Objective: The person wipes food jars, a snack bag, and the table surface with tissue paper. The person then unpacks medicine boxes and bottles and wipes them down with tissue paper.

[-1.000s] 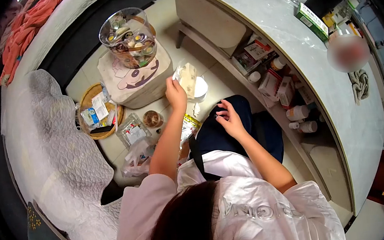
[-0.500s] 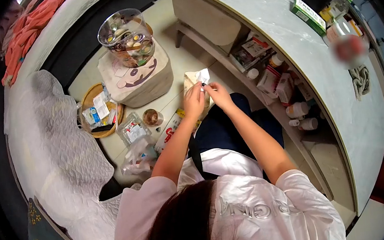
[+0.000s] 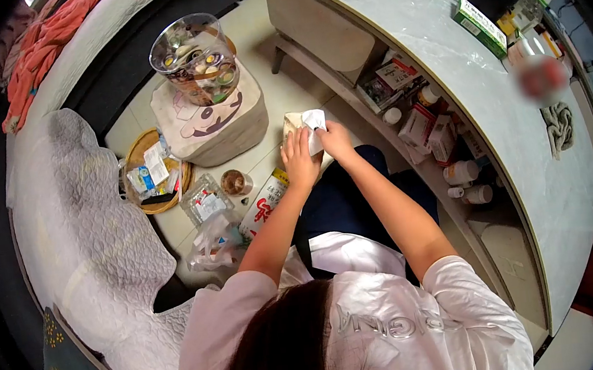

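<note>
While the left hand [image 3: 301, 161] spreads over a cream, patterned flat sheet [image 3: 292, 122], thumb hidden and grip indeterminable, the right hand [image 3: 336, 141] pinches the adjoining white, paper-like piece [image 3: 314, 118] beyond the dark-blue trousers [image 3: 335, 199]; two-handed positioning appears under way, the next move probably calling for steady edges.

Handheld item [image 3: 312, 120] is coloured white and cream. Dark cushion [image 3: 79, 367] is floral-patterned in yellow. Cloth [image 3: 41, 60] is coloured coral.
</note>
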The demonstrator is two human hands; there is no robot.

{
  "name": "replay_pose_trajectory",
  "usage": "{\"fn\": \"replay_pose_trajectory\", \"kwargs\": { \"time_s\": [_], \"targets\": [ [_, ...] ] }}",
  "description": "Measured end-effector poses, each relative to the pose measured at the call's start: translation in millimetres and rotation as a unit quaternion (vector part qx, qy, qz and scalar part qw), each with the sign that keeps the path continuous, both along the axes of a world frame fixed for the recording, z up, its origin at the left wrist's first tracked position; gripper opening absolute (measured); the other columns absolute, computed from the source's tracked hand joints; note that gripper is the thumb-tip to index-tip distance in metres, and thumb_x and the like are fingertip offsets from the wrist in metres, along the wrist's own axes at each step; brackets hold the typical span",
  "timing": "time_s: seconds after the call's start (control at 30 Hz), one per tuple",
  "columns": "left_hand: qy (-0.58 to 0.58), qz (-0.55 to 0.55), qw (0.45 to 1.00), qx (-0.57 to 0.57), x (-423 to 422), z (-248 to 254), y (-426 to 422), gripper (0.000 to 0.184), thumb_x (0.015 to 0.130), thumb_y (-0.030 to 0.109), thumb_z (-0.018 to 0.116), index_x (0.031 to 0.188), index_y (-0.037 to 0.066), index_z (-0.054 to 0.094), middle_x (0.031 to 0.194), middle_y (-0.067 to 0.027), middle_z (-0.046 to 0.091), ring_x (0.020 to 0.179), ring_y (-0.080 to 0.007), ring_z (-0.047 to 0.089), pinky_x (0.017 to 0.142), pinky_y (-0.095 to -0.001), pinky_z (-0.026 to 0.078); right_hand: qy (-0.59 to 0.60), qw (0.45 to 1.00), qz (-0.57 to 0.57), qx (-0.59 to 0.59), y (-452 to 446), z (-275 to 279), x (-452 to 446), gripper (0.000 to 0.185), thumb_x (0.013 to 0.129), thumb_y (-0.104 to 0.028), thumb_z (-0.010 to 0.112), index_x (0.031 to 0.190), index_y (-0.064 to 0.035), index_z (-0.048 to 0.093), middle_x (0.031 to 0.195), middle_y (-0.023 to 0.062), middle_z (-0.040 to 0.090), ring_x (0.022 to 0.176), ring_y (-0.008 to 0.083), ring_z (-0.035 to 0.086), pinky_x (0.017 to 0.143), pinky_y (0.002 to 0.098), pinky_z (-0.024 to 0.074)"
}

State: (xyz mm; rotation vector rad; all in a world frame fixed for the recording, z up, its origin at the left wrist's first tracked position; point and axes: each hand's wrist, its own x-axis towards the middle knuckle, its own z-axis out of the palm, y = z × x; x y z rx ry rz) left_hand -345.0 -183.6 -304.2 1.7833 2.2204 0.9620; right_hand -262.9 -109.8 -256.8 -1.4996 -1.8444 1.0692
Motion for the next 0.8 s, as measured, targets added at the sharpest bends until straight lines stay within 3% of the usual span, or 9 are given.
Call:
{"fn": "replay_pose_trajectory", "kwargs": {
  "time_s": [0.17,0.23,0.43,0.57,0.6,0.67,0.8],
  "targets": [
    [0.008,0.013,1.0,-0.013,-12.8,-8.4,26.8,0.062,0.067,0.016,0.061,0.124,0.01,0.037,0.127,-0.0045,0.041,0.12,-0.0236,0.035,0.096,-0.0402,0.026,-0.078,0.991,0.02,0.11,-4.7,31.3,-12.6,0.019,0.077,-0.015,0.048,0.081,0.0023,0.052,0.075,0.0205,0.056,0.071,0.0383,0.054,0.064,0.0438,0.0429],
    [0.017,0.034,0.999,0.006,-18.3,-21.3,38.5,0.052,0.07,0.012,0.056,0.12,0.008,0.043,0.124,-0.0049,0.045,0.118,-0.0229,0.037,0.095,-0.0398,0.028,-0.081,0.981,0.025,0.177,-14.6,52.2,-15.3,0.016,0.077,-0.014,0.049,0.077,0.002,0.048,0.074,0.0197,0.053,0.069,0.0391,0.052,0.061,0.0445,0.0418],
    [0.018,0.016,0.999,-0.036,-33.1,-21.8,50.7,0.046,0.072,0.01,0.054,0.117,0.006,0.046,0.121,-0.0062,0.048,0.117,-0.024,0.038,0.095,-0.04,0.028,0.066,0.97,-0.041,0.231,-28.4,99.3,-0.4,0.015,0.079,-0.011,0.045,0.085,0.0017,0.048,0.084,0.019,0.051,0.076,0.0368,0.052,0.063,0.0419,0.0417],
    [0.048,0.014,0.998,-0.026,-31.8,11.3,29.0,0.06,0.072,0.013,0.058,0.126,0.007,0.034,0.131,-0.0085,0.035,0.123,-0.0244,0.029,0.099,-0.0426,0.022,0.114,0.96,-0.043,0.254,-31.9,95.4,21.3,0.019,0.077,-0.009,0.049,0.091,0.0024,0.052,0.088,0.0165,0.052,0.08,0.0316,0.053,0.071,0.0342,0.0421],
    [0.058,0.025,0.998,-0.01,-38.1,-10.6,27.5,0.067,0.072,0.018,0.06,0.129,0.005,0.028,0.132,-0.0126,0.03,0.124,-0.0271,0.025,0.099,-0.0449,0.019,0.118,0.96,-0.043,0.249,-34.5,92.4,26.2,0.019,0.077,-0.009,0.049,0.091,0.003,0.052,0.088,0.0154,0.052,0.08,0.0295,0.053,0.071,0.0326,0.0416],
    [0.029,0.071,0.997,0.026,-41.4,-3.0,4.0,0.07,0.071,0.022,0.062,0.128,0.003,0.027,0.131,-0.0162,0.029,0.124,-0.0297,0.025,0.099,-0.0461,0.018,0.12,0.961,-0.038,0.248,-39.1,81.0,35.5,0.019,0.076,-0.008,0.05,0.091,0.0033,0.054,0.09,0.0131,0.052,0.081,0.0256,0.053,0.072,0.0298,0.0409],
    [0.029,0.194,0.979,0.053,-61.7,-19.8,-50.3,0.078,0.068,0.029,0.065,0.129,0.001,0.025,0.131,-0.0219,0.026,0.122,-0.0349,0.024,0.099,-0.0484,0.018,0.118,0.97,-0.027,0.21,-55.0,59.7,39.4,0.018,0.074,-0.008,0.051,0.089,0.0033,0.054,0.09,0.0156,0.053,0.08,0.0295,0.054,0.072,0.0315,0.0428]
  ]
}}
